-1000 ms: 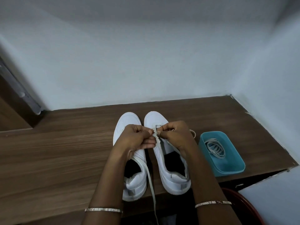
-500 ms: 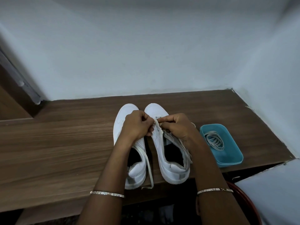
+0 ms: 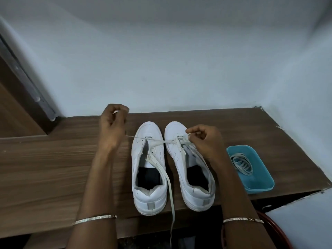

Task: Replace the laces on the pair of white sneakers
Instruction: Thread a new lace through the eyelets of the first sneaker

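Pinching a white lace [image 3: 143, 138] in both hands, the person has it drawn out sideways from the front eyelets of the right sneaker [image 3: 188, 164]. All places below are given relative to that right sneaker.

Left hand [image 3: 112, 125]: raised left of and beyond it, past the left sneaker [image 3: 148, 168]. Fingers curled in, thumb and forefinger pressed on the lace end, a white tip showing between them. From this hand the lace crosses over the toe area of the left sneaker and meets the right sneaker at its front eyelets.

Right hand [image 3: 204, 141]: directly over its lacing area, fingers bunched, thumb and forefinger closed on the lace where it leaves the eyelets.

Another run of lace lies along the inner side of the left sneaker, passes between the two shoes and hangs over the near edge of the wooden table [image 3: 53, 168]. Whether it is the same lace, cannot tell.

Both sneakers stand side by side, toes toward the wall, heels near the table edge.

Teal tray [image 3: 260, 184]: to its right, apart from it, holding a loose coil of white laces [image 3: 241, 163].

Thin bracelet on each wrist.
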